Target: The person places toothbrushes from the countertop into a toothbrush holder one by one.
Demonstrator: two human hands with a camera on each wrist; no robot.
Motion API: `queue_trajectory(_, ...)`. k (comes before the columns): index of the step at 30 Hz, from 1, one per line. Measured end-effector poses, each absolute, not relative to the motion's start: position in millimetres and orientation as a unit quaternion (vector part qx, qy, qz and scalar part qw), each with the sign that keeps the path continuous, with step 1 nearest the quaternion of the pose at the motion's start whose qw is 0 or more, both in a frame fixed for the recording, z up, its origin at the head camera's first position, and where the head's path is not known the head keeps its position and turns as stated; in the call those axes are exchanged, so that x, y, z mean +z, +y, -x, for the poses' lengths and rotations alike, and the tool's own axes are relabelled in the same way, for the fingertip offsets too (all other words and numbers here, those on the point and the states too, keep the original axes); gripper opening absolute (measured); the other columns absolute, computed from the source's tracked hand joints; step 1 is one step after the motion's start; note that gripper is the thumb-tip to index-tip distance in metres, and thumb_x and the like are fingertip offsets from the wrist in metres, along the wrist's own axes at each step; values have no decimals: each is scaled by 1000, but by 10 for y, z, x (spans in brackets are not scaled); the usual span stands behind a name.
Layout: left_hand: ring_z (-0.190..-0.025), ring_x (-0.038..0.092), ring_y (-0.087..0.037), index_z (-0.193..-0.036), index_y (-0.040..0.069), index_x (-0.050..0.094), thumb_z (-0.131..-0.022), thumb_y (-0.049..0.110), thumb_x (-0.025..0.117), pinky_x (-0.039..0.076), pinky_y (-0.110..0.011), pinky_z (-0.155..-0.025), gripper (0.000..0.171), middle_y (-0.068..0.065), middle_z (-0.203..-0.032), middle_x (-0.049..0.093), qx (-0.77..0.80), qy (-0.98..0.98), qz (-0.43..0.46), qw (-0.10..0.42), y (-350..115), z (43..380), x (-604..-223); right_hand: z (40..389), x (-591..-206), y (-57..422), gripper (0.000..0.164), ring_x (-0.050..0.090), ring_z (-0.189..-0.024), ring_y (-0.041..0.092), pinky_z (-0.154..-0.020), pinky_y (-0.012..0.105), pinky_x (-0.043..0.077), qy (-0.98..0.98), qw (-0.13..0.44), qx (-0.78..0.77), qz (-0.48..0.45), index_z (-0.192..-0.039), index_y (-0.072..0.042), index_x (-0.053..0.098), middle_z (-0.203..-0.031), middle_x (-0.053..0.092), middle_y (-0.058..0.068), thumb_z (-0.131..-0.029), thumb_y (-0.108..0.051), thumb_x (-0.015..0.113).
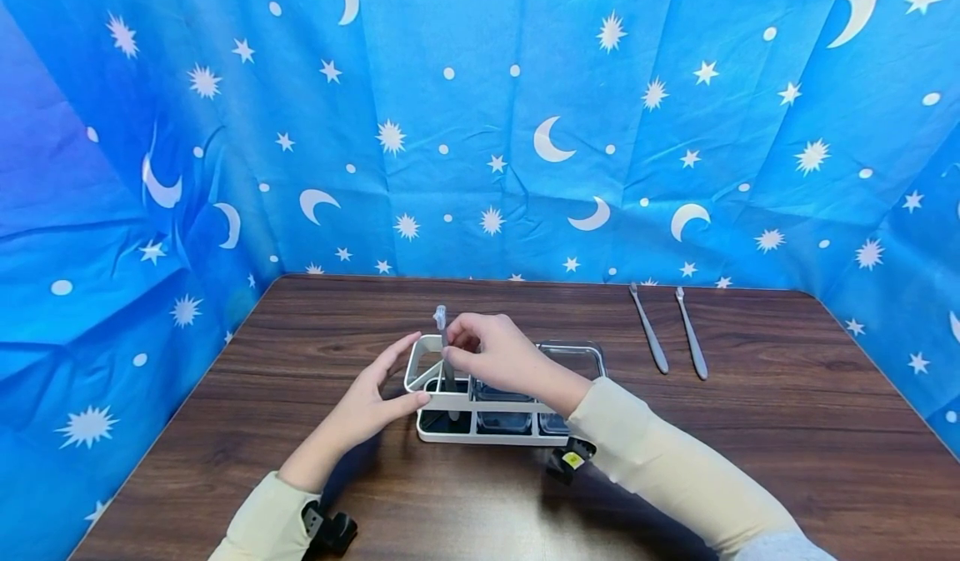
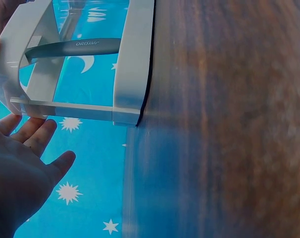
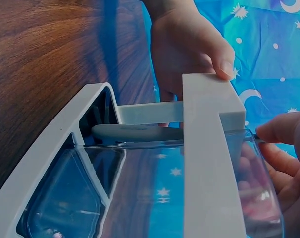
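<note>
Left hand (image 1: 363,403) is spread wide around the end of a white plastic holder (image 1: 506,403), thumb on its rim. Right hand's (image 1: 498,357) reaching over, thumb and fingertips pinching an upright grey toothbrush (image 1: 443,338), handle inside the holder's left slot. Two smooth spare brushes (image 1: 648,328) lie farther back on the woodgrain table (image 1: 465,494).

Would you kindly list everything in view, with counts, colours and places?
Table: one, dark brown wood-grain, below the holder
Patterned cloth: at least one, blue with white moons and stars, behind the table
Holder: one, white, on the table
Upright toothbrush: one, grey, in the holder
Lying toothbrushes: two, grey, right of the holder
Cups: apparently two, clear, in the holder
Wrist cameras: two, black, one per wrist
Sleeves: two, pale, on the forearms
Left hand: one, bare, touching the holder
Right hand: one, bare, pinching the upright toothbrush
</note>
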State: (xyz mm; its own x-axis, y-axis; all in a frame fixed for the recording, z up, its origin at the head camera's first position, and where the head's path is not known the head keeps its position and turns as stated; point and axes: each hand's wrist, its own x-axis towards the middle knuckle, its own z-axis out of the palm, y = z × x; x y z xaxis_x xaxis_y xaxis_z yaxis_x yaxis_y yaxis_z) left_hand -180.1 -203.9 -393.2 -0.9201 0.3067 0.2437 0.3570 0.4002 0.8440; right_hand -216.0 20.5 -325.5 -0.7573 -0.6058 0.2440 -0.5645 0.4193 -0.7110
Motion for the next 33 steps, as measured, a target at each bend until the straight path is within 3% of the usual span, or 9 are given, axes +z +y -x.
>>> queue_trajectory(16,-136,37,-37,-150,10,31,-88,13,67,25,-64,-108,72,-18,-147,41,-511,-836,199,25,-2007,1830,-3944,2201,-3149,384,17,59,-81,10,-71,23,51,847,21,-409,340,-107,-9,65,-94,68,-1,-92,-19,63)
queue_trajectory(25,-137,36,-38,-150,9,30,-88,14,68,26,-63,-108,73,-19,-148,40,-508,-837,200,28,-2025,1820,-3920,2346,-2986,964,23,60,-84,16,-74,31,51,855,-29,-436,280,-111,-6,66,-97,68,4,-93,-21,63)
queue_trajectory(33,-137,34,-38,-150,9,30,-88,12,67,25,-63,-108,73,-19,-149,38,-505,-840,197,25,-2022,1812,-3907,2465,-2994,1610,29,59,-87,22,-73,31,47,886,-72,-420,183,-116,-2,63,-103,68,13,-95,-21,61)
